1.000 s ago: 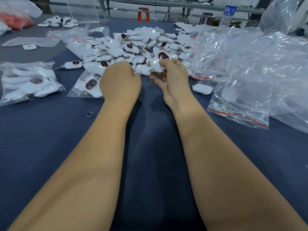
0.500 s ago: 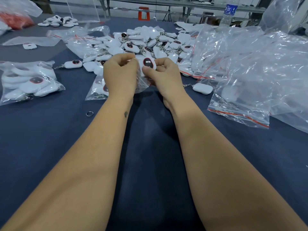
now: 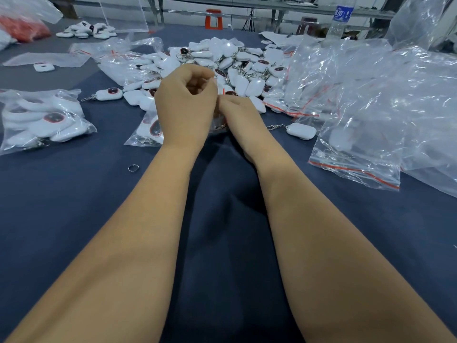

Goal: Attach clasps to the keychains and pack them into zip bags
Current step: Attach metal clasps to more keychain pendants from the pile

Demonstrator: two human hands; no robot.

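Occluded and cropped regions, head view.
Left hand (image 3: 184, 107) covers most of the zip bag (image 3: 146, 131); right hand (image 3: 241, 112) fingertips hidden behind it. Water bottle (image 3: 340, 19) top cropped by upper edge.

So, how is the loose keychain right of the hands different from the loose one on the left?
The right keychain shows a plain white side, clasp pointing left; the left keychain shows a dark oval face and lies farther away. The right one lies beside empty zip bags, the left one beside a filled bag. Both are white, clasped and unbagged.
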